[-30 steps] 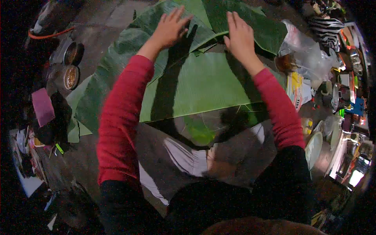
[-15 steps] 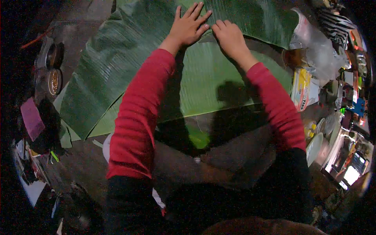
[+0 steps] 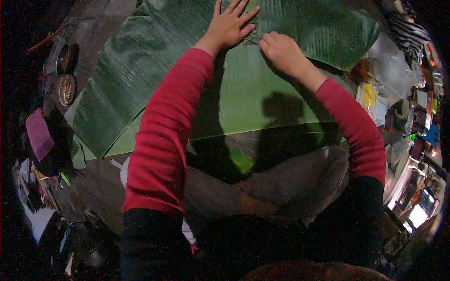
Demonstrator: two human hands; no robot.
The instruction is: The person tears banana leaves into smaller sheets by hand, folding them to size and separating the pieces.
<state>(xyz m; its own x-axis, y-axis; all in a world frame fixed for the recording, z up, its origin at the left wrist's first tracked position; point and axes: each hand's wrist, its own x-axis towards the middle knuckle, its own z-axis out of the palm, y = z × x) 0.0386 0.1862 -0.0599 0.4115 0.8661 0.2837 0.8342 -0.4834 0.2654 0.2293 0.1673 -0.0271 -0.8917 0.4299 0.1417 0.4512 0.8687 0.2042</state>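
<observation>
Large green banana leaves [image 3: 126, 89] lie spread and overlapping on the floor in front of my crossed legs. My left hand [image 3: 229, 25] rests flat on them near the top of the view, fingers spread, pressing where leaves meet. Just right of it, my right hand [image 3: 280, 50] is closed, thumb and fingers pinched at the inner edge of the leaves. A thin strand [image 3: 253, 40] shows at its fingertips; its kind is too small to tell. Under both arms lies a paler leaf piece [image 3: 248, 89], crossed by shadows.
At the left are a small dish of pale bits [image 3: 66, 89] and a purple cloth-like piece [image 3: 39, 134]. On the right stand a clear plastic bag [image 3: 393, 58], a yellow-and-white packet [image 3: 368, 99] and a crowd of small items. A lit screen [image 3: 418, 215] glows at lower right.
My right hand has pulled a little right and down, away from my left hand, and the thin strand now shows. The right-hand leaf has shifted right. My left hand stays flat.
</observation>
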